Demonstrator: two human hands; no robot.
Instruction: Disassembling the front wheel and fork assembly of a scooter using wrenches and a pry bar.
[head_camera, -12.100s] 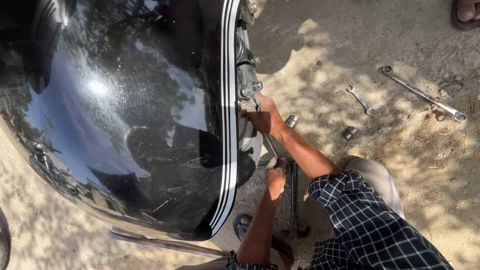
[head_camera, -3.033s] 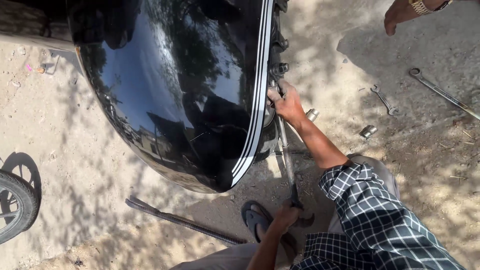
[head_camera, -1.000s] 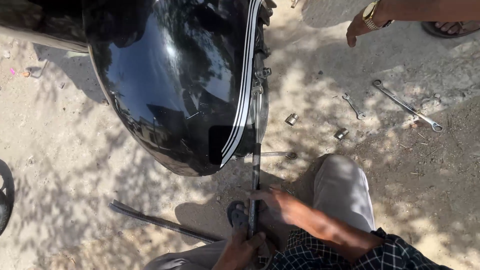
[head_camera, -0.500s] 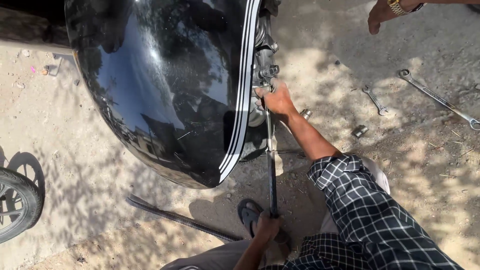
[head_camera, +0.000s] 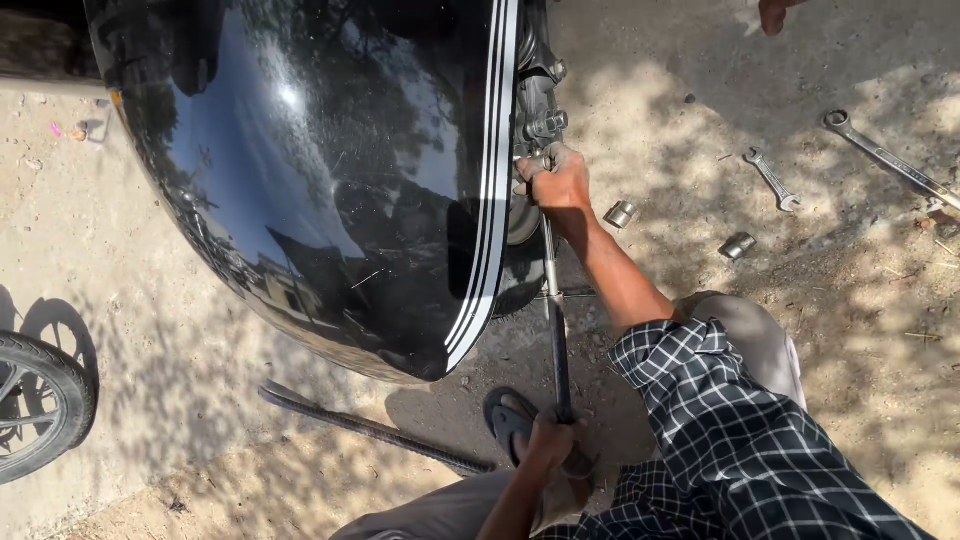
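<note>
A glossy black mudguard with white stripes fills the upper left, over a wheel hub with bolts. A long dark bar wrench runs from the hub down towards me. My right hand grips its upper end at the hub bolts. My left hand is closed around its lower end, above a dark sandal.
On the sandy ground lie two small metal sockets, a short spanner and a long ring spanner. A ribbed steel rod lies at the lower left, a tyre at the left edge. Another person's hand shows at the top.
One second ago both my hands were low near the bar's bottom end. My right hand has since gone up to the hub and holds the bar's top there.
</note>
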